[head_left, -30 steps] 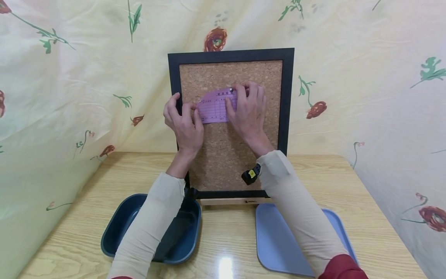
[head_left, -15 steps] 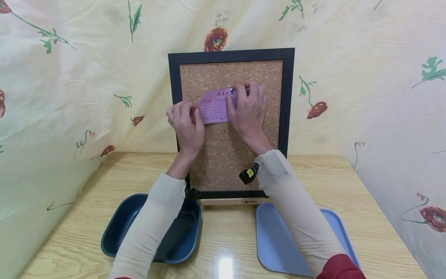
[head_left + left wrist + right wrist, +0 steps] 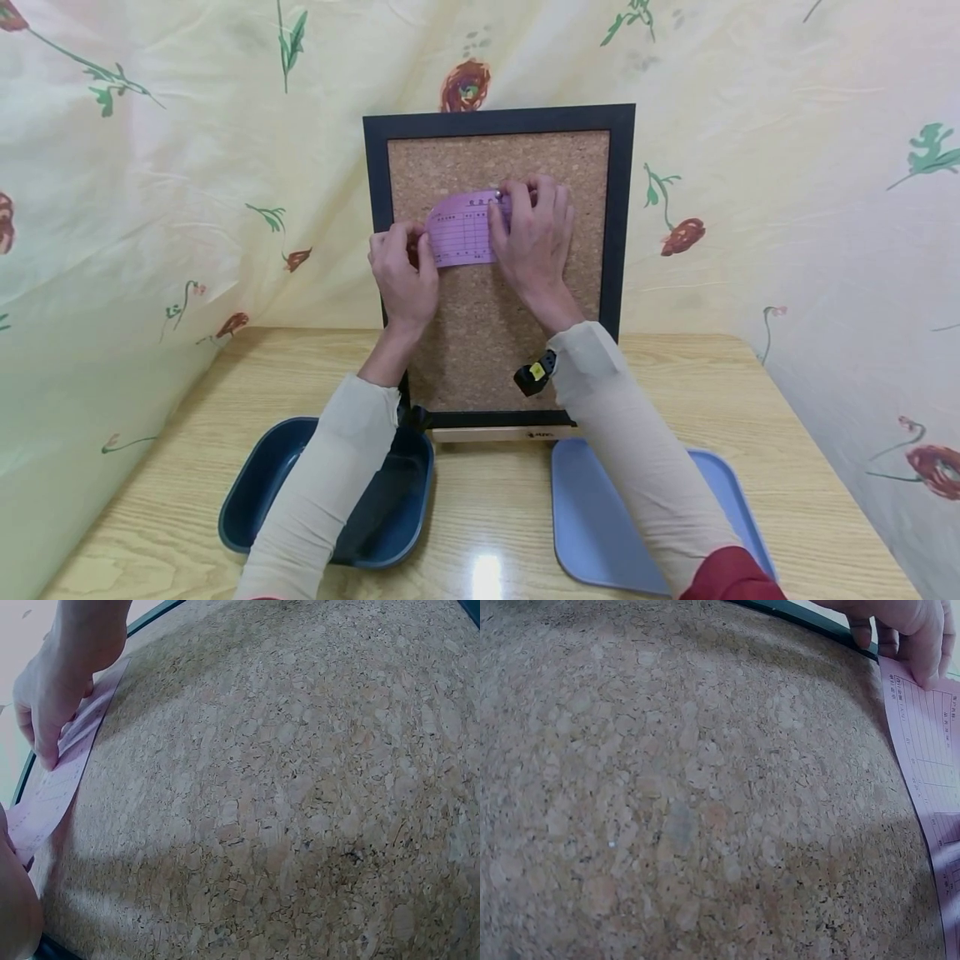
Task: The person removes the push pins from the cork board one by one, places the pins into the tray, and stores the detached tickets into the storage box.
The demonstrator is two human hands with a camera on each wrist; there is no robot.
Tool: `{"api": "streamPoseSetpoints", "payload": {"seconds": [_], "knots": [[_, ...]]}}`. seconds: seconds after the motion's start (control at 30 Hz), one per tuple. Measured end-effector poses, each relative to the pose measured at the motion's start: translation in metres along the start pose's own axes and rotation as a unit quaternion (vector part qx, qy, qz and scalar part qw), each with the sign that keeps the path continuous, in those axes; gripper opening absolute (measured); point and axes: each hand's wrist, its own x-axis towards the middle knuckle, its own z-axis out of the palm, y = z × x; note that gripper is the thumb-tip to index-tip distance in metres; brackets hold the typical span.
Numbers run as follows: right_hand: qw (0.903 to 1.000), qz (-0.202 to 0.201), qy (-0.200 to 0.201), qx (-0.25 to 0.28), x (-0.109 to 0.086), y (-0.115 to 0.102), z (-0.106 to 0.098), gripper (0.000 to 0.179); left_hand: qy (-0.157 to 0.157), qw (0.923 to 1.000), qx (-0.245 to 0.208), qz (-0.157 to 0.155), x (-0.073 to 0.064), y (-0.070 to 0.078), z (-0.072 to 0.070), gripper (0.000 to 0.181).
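A pink printed paper slip [image 3: 463, 232] lies against the upper half of a cork board [image 3: 495, 333] with a black frame. My left hand [image 3: 405, 271] pinches the slip's left edge between thumb and fingers, its upper left corner curving. At the slip's right end, my right hand [image 3: 536, 237] holds it with bent fingers, the thumb on its printed face. A small shiny pin head [image 3: 498, 194] shows at the top edge beside the right fingertips. The right end of the slip is hidden behind that hand. In the right wrist view, the left fingers [image 3: 922, 645] grip the paper's end.
A dark blue basin [image 3: 420, 508] stands on the wooden table [image 3: 480, 492] under the left forearm. Under the right forearm lies a light blue tray [image 3: 592, 533]. Behind the upright board hangs a flowered cloth [image 3: 750, 167].
My left fingers have drawn in from the board's left frame and bunched at the slip's edge. The right hand has stayed nearly still on the slip.
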Motion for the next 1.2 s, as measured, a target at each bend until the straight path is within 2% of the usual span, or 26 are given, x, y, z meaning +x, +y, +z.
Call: {"api": "streamPoseSetpoints", "payload": {"seconds": [0.1,0.33,0.47,0.93,1.2], "knots": [[1.0,0.002,0.002,-0.001,0.0003,0.0003,0.0001,0.033,-0.005,0.9999,-0.006,-0.008,0.0004,0.0011,-0.0003,0.016],[1.0,0.005,0.004,0.002,0.001,0.0011,0.0005,0.031,-0.014,0.9977,-0.026,-0.062,0.0013,0.0076,-0.0033,0.016],[0.9999,0.015,0.002,0.005,0.0018,-0.0005,-0.0003,0.03,-0.014,0.9965,-0.034,-0.076,0.0019,0.0096,-0.004,0.016],[0.9969,0.069,-0.014,0.035,0.0062,-0.0061,-0.0033,0.027,-0.012,0.996,-0.039,-0.08,0.002,0.0101,-0.0044,0.016],[0.9953,0.07,-0.02,0.065,0.0056,-0.0059,-0.0057,0.026,-0.007,0.9963,-0.036,-0.078,0.002,0.0098,-0.0041,0.015]]}}
